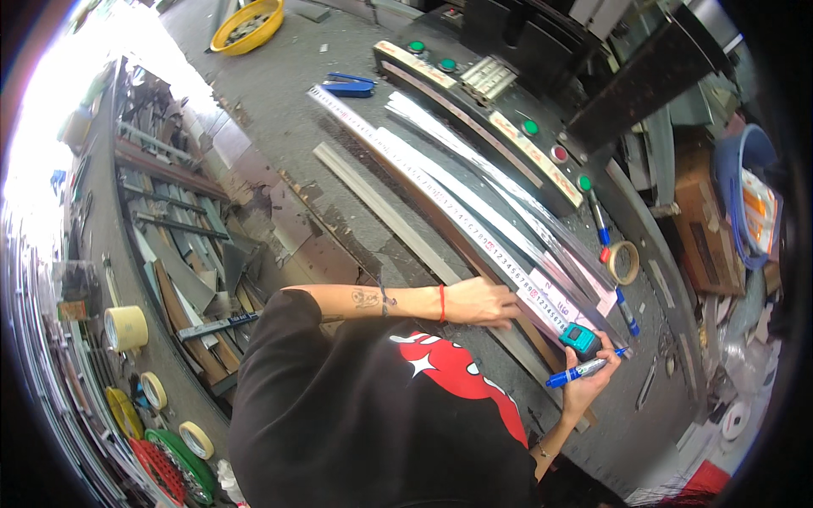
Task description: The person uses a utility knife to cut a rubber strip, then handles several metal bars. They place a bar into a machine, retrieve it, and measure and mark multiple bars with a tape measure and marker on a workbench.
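Observation:
My left hand [484,303] lies flat on a long white measuring tape [398,161] stretched along shiny metal strips [474,169] on the workbench. The tape's teal case [581,339] sits at its near end, right beside my right hand [590,378]. That hand grips a blue marker [584,369], held level just past the tape's case, close to the strips' near ends. A red band circles my left wrist.
A control panel [508,127] with green and red buttons runs along the bench's far side. A tape roll [625,262] and blue markers [600,222] lie right of the strips. Blue clamp [347,84], yellow basin [247,25], more tape rolls [127,327] and scrap metal [186,229] at left.

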{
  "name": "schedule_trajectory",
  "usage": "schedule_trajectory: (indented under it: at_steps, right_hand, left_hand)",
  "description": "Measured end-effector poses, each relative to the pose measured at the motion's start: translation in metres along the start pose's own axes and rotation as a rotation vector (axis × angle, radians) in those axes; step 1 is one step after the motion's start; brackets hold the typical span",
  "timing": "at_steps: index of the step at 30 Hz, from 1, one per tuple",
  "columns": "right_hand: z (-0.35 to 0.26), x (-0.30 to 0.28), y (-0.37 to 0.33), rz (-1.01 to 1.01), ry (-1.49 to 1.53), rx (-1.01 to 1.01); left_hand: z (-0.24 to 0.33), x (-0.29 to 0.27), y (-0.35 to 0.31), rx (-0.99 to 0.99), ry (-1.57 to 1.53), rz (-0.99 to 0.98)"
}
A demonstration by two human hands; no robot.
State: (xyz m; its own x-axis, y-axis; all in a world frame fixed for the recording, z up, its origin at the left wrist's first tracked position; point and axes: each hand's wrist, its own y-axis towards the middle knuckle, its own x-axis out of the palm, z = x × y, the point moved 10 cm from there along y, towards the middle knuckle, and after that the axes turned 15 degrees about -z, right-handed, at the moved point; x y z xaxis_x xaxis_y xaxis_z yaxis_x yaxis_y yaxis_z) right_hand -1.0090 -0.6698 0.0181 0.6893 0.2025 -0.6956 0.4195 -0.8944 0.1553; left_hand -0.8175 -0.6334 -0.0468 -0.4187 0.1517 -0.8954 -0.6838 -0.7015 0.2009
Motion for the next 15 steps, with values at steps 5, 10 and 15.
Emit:
schedule_trajectory:
  at_steps: [5,10,15]
  right_hand:
    - [-0.006,0.012,0.008,-0.058,-0.057,-0.012]
    - [-0.006,0.010,0.001,-0.072,-0.120,0.016]
    - [-0.002,0.004,-0.010,-0.076,-0.099,0.033]
  left_hand:
    - [-0.001,-0.032,-0.030,-0.113,-0.123,0.141]
    - [-0.028,-0.061,-0.048,-0.257,-0.304,0.302]
    - [-0.050,-0.074,-0.049,-0.318,-0.335,0.350]
